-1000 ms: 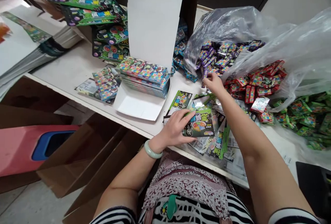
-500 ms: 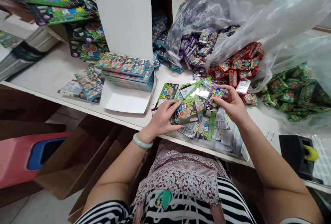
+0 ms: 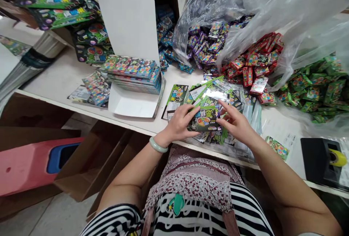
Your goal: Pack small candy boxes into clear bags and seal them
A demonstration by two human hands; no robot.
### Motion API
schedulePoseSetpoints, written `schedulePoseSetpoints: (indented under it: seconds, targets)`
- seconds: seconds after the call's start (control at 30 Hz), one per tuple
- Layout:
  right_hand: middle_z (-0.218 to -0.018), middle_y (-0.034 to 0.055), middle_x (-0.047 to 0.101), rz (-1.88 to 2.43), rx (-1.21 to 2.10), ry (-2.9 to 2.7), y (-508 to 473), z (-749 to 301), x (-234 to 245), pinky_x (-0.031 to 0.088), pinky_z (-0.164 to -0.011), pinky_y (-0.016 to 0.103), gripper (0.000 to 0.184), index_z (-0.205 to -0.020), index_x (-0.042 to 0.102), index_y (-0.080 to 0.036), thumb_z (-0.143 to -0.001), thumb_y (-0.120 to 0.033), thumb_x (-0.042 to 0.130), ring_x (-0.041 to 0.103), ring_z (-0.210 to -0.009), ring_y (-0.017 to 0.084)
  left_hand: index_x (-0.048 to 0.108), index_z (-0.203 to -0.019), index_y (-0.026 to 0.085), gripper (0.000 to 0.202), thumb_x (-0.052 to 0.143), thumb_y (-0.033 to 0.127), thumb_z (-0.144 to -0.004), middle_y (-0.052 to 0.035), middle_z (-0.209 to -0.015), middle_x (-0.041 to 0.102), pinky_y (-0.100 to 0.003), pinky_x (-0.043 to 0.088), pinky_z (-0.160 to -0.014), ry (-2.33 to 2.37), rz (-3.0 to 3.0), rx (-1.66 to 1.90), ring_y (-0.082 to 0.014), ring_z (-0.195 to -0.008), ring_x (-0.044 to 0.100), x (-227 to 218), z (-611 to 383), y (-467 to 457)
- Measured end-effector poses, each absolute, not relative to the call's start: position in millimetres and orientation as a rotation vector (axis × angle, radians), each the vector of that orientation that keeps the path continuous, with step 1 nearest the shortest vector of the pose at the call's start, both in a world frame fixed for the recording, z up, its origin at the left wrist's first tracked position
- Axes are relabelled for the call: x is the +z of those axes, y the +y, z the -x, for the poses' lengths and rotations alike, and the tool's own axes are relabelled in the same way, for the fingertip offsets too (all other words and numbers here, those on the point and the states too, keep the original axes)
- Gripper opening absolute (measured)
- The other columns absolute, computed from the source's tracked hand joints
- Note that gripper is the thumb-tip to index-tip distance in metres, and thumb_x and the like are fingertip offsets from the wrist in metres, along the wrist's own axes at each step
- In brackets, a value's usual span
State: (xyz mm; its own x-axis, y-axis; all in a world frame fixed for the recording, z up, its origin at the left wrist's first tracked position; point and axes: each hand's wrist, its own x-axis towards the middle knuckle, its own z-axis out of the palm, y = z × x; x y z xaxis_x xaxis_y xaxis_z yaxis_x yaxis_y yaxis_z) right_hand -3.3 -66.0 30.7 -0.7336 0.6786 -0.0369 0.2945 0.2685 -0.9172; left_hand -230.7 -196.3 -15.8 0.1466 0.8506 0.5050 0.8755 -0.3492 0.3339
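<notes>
My left hand [image 3: 181, 123] is closed on the left side of a black printed pouch [image 3: 203, 120], thumb below and fingers above. At the pouch's right edge is my right hand [image 3: 234, 121], with its thumb and fingers around a small purple packet [image 3: 218, 110]. Most of that packet is hidden behind the pouch and my fingers, so I cannot tell whether it is inside the pouch or behind it. Beneath both hands lie several overlapping black-and-green pouches. Another black pouch [image 3: 176, 96] lies flat just beyond my left hand.
Plastic bags hold purple packets [image 3: 203, 49], red packets [image 3: 255, 61] and green packets [image 3: 313, 87]. Blue packets [image 3: 165, 34] lie behind an open white box [image 3: 133, 105] with stacked printed packs. A tape dispenser [image 3: 317, 159] stands at right. Cardboard boxes [image 3: 84, 170] are below the table edge.
My right hand has moved left and brought the purple packet to the right edge of the black pouch. My left hand keeps hold of the pouch. The camera view has shifted slightly.
</notes>
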Motion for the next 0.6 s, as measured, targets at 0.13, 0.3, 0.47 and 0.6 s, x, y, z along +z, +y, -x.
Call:
schedulePoseSetpoints:
  seconds: [0.13,0.3,0.47,0.6]
  targets:
    - [-0.102,0.0049,0.065,0.968,1.54,-1.91,-72,14,21,0.055,-0.063,0.036,0.042,-0.123,0.057,-0.031,-0.085,-0.047,0.067,0.06,-0.067,0.016,0.027,-0.157,0.021,0.097,0.068,0.063,-0.081,-0.018,-0.133,0.05,-0.055,0.045,-0.104,-1.869,2.302,-1.033,-0.035,-0.124,0.05,-19,230,-195]
    - [-0.077,0.0023,0.069,0.875,1.608,-2.141,-71,21,26,0.054,-0.068,0.039,0.04,-0.13,0.053,-0.031,-0.094,-0.049,0.054,0.066,-0.073,0.023,0.031,-0.155,0.019,0.095,0.064,0.069,-0.081,-0.019,-0.133,0.052,-0.057,0.046,-0.104,-1.97,2.321,-1.026,-0.0358,-0.125,0.051,-17,237,-194]
    - [-0.09,0.0065,0.075,0.85,1.207,-2.277,-23,62,49,0.054,-0.07,0.04,0.036,-0.122,0.062,-0.03,-0.09,-0.047,0.06,0.07,-0.081,0.026,0.033,-0.152,0.014,0.098,0.066,0.069,-0.078,-0.0223,-0.134,0.051,-0.059,0.046,-0.103,-2.059,2.322,-0.935,-0.0387,-0.124,0.051,-18,246,-197]
    - [-0.106,0.0131,0.075,0.455,0.659,-2.587,21,156,70,0.051,-0.091,0.045,0.029,-0.111,0.07,-0.02,-0.092,-0.037,0.054,0.068,-0.1,0.029,0.04,-0.147,0.009,0.099,0.072,0.066,-0.073,-0.0243,-0.131,0.053,-0.057,0.047,-0.102,-2.078,2.429,-0.868,-0.0399,-0.121,0.051,-22,244,-194]
